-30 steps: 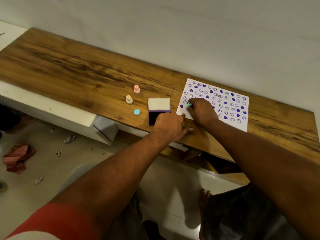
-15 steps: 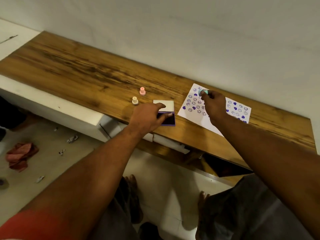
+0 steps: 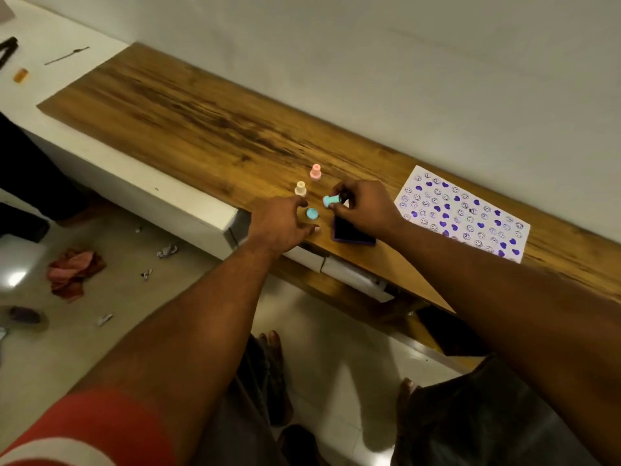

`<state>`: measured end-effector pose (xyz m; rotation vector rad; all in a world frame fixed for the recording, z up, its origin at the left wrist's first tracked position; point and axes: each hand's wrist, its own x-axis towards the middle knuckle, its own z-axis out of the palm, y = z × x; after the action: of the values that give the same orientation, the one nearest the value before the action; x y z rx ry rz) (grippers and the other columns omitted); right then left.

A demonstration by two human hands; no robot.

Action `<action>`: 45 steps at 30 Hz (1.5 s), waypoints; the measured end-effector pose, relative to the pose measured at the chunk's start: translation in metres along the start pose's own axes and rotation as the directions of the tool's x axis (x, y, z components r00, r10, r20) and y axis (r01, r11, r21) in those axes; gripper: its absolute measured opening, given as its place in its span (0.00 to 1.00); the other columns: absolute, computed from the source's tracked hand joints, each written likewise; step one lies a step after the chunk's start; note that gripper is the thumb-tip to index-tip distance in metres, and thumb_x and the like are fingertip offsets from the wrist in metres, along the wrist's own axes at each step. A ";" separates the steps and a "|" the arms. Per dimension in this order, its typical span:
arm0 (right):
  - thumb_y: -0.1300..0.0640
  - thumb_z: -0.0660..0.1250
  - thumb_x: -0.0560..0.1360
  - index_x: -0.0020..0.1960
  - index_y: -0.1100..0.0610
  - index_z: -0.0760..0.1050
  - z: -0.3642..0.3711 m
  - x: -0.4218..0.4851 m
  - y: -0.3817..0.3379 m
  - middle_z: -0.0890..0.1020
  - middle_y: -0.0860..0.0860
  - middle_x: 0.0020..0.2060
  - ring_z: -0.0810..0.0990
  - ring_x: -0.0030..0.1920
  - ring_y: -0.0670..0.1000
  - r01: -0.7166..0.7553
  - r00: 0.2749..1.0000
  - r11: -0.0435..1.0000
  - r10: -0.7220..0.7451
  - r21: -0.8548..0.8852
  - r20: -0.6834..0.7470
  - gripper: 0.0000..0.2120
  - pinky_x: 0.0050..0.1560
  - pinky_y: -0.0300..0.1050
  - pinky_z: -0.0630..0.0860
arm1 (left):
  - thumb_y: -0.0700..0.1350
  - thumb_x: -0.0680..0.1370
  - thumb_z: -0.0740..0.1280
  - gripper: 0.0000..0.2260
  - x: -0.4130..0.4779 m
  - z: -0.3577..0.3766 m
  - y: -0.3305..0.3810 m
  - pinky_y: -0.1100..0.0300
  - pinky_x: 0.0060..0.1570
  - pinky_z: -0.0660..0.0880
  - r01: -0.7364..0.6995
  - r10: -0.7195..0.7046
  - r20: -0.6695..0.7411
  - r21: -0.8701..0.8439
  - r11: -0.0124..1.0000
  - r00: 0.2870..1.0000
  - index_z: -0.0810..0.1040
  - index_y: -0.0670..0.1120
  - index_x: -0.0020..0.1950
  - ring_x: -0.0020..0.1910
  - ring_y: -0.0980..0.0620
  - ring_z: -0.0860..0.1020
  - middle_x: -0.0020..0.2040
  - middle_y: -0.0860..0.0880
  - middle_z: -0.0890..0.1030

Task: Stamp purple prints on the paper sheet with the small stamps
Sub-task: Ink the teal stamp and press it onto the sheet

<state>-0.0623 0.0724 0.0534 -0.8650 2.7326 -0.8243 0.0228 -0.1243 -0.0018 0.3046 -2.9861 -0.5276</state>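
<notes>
A teal stamp (image 3: 332,199) is pinched by the right hand (image 3: 364,206) just above the ink pad (image 3: 353,232). The left hand (image 3: 280,223) is spread open, left of the pad; the paper sheet (image 3: 463,213) lies to its right.

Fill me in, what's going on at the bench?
A person is stamping. Their right hand pinches a small teal plastic stamp above the open purple ink pad. The left hand reaches, open, toward a round teal cap. Pink and cream stamps stand nearby. The white paper sheet is nearly full of purple prints.
</notes>
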 end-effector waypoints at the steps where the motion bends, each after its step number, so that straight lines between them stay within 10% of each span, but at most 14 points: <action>1: 0.46 0.73 0.77 0.59 0.50 0.83 0.003 0.002 -0.004 0.85 0.45 0.47 0.81 0.44 0.45 0.033 0.999 0.998 -0.032 -0.050 0.020 0.13 0.42 0.40 0.74 | 0.68 0.72 0.73 0.28 0.001 0.001 0.001 0.52 0.51 0.77 0.001 -0.002 -0.005 -0.015 1.000 1.000 0.79 0.56 0.66 0.51 0.48 0.82 0.48 0.51 0.85; 22: 0.50 0.63 0.83 0.71 0.45 0.74 0.007 0.030 -0.028 0.84 0.50 0.54 0.83 0.53 0.53 0.405 0.896 0.778 -0.233 -0.480 0.379 0.17 0.43 0.49 0.80 | 0.58 0.72 0.78 0.21 0.016 0.009 0.005 0.59 0.40 0.67 0.072 -0.045 0.093 -0.303 0.950 0.995 0.82 0.55 0.63 0.44 0.55 0.75 0.43 0.57 0.77; 35: 0.55 0.62 0.83 0.67 0.47 0.78 0.009 0.023 -0.025 0.84 0.48 0.58 0.82 0.57 0.52 0.369 0.918 0.826 -0.251 -0.427 0.308 0.15 0.52 0.53 0.82 | 0.56 0.74 0.77 0.21 0.018 0.002 0.007 0.57 0.44 0.68 0.035 0.008 0.148 -0.289 0.957 0.989 0.80 0.52 0.65 0.46 0.53 0.76 0.44 0.55 0.76; 45: 0.54 0.66 0.82 0.68 0.52 0.73 0.004 0.027 -0.031 0.81 0.55 0.54 0.80 0.53 0.56 0.594 0.804 0.525 -0.364 -0.610 0.470 0.15 0.39 0.51 0.78 | 0.55 0.75 0.77 0.21 0.020 -0.003 0.013 0.51 0.50 0.77 0.011 0.027 0.155 -0.238 0.971 0.988 0.80 0.52 0.66 0.54 0.45 0.82 0.55 0.46 0.85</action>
<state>-0.0689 0.0342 0.0672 -1.7957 2.5178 0.4619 0.0018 -0.1178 0.0070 0.2404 -3.0251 -0.9421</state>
